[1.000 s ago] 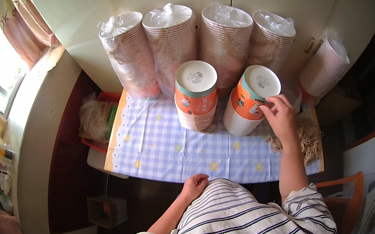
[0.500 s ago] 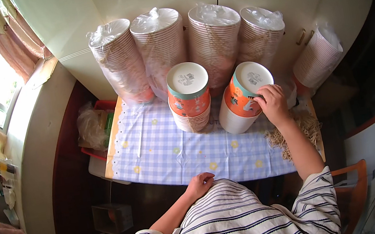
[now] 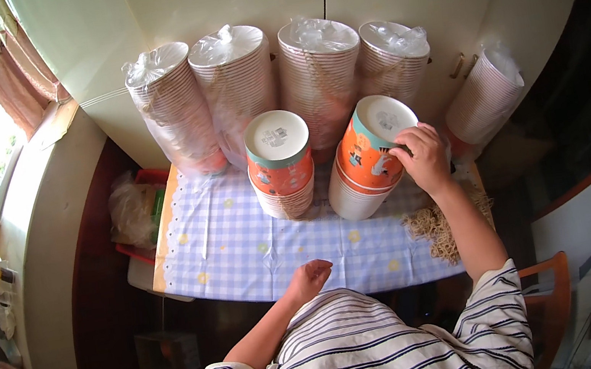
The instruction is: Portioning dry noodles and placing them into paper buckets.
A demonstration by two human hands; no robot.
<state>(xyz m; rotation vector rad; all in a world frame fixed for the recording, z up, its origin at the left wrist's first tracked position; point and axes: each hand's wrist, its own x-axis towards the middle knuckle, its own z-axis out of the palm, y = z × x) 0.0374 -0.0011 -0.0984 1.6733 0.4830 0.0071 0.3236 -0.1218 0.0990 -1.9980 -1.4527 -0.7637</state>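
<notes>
My right hand (image 3: pixel 424 156) pinches the side of the upside-down orange paper bucket (image 3: pixel 370 155) atop the right stack. That bucket has a white base and teal band and sits a little raised, with an orange strip of the bucket beneath showing. Below it are the white lower buckets (image 3: pixel 357 196). Left of it stands another upside-down stack of paper buckets (image 3: pixel 282 173), touched by neither hand. My left hand (image 3: pixel 311 280) hovers by the table's front edge, fingers curled together, with nothing seen in it.
Several tall bagged bucket stacks (image 3: pixel 238 93) line the back of the checked tablecloth (image 3: pixel 245 258). One more bagged stack (image 3: pixel 486 94) leans at the right. Tan rubber bands (image 3: pixel 434 232) lie heaped by my right forearm. A red bin (image 3: pixel 138 254) stands left of the table.
My right hand has raised the top bucket slightly on the right stack, exposing more orange below. My left hand has come forward from my body. The whole view has shifted a little.
</notes>
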